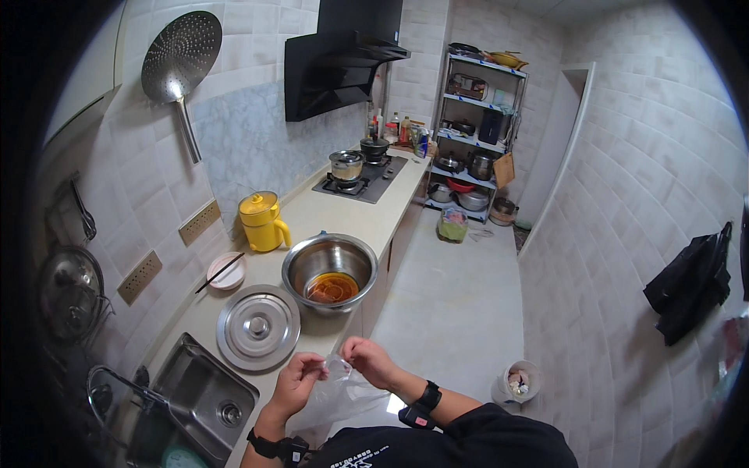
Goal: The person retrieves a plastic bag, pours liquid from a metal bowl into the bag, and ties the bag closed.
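My left hand (296,383) and my right hand (373,364) pinch the top edge of a clear plastic bag (336,398), which hangs down between them in front of my body. Just past the hands, at the counter's edge, stands a deep stainless steel bowl (329,255) with a pool of reddish-brown liquid (333,288) at its bottom. A round metal lid (258,327) with a centre knob lies on the counter left of the bowl. Behind it sits a small bowl (227,272) with dark chopsticks (219,273) across its rim.
A steel sink (205,392) with a faucet (126,383) is at the near left. A yellow electric pot (261,222) stands by the wall. Further along are a gas stove (374,178) with a lidded pot (346,167) and a range hood (339,70). A waste bin (515,383) stands on the floor.
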`<state>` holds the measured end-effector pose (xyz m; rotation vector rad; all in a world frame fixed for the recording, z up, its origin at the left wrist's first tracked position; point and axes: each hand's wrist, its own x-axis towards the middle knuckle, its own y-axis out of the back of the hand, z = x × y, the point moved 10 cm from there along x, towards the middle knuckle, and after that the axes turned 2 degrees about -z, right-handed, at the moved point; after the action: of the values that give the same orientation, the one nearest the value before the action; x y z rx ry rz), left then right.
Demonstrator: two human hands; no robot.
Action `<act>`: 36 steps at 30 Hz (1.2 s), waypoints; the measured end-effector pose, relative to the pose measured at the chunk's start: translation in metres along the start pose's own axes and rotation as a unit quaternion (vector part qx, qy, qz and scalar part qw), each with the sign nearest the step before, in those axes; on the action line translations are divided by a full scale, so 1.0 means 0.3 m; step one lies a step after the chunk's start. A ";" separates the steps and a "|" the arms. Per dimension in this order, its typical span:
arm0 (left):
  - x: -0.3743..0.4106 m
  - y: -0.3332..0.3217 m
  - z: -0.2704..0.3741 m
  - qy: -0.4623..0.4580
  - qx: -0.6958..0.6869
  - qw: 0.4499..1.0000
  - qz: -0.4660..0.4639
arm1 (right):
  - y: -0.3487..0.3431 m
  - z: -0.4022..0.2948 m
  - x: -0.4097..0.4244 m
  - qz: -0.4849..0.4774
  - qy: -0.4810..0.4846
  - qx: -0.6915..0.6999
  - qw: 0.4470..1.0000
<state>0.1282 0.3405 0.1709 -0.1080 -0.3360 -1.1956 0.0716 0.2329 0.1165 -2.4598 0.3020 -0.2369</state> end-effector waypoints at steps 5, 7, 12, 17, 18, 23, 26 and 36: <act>0.013 -0.050 0.045 -0.002 -0.032 0.999 -0.038 | -0.086 0.145 -0.052 -0.145 0.034 -0.415 0.897; 0.006 -0.104 0.077 -0.003 -0.032 0.993 -0.111 | -0.007 0.176 -0.034 -0.126 0.124 -0.432 0.884; -0.035 -0.090 0.085 0.011 0.008 0.986 -0.166 | 0.221 0.200 -0.007 0.025 -0.002 -0.793 0.608; -0.064 0.088 0.109 -0.023 0.184 0.979 -0.084 | 0.374 0.070 -0.015 -0.001 -0.131 -0.748 0.651; -0.078 0.109 0.116 -0.025 0.212 0.975 -0.067 | 0.371 0.060 -0.023 -0.005 -0.177 -0.740 0.649; -0.112 0.145 0.044 0.004 0.494 0.866 -0.078 | 0.262 -0.099 -0.026 0.084 -0.007 -0.766 0.637; -0.092 0.192 -0.013 0.058 0.524 0.848 0.059 | 0.173 -0.172 -0.023 0.131 -0.030 -0.827 0.546; 0.228 0.177 -0.180 0.063 0.437 0.890 0.116 | -0.019 -0.320 -0.017 0.105 0.069 -0.788 0.602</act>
<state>0.2103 0.2850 0.1461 0.6970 -0.6971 -0.7205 0.0443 0.1830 0.1942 -4.0791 1.3306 0.0260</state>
